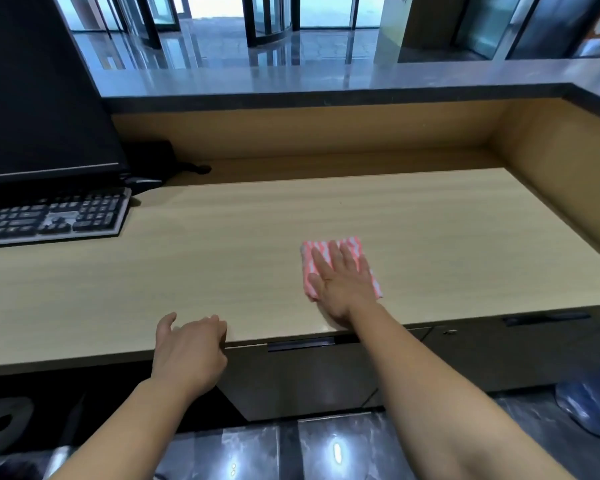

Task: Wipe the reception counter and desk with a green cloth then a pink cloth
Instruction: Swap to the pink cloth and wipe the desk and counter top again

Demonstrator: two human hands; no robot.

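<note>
Glossy dark marble floor [326, 448] with light glare, pale wood desk [222, 258] inside tan side walls, grey stone counter [291, 77] above, black monitor [39, 98] and keyboard [52, 216] at left, glass revolving doors [271, 19] with daylight beyond the lobby

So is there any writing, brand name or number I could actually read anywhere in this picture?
None can be read.
Keyboard: its key legends are too small and blurred.
Monitor: screen dark, no visible logo.
Pink cloth under the right hand: a striped pattern only, no label.
Desk and counter: no signs or stickers.
</note>
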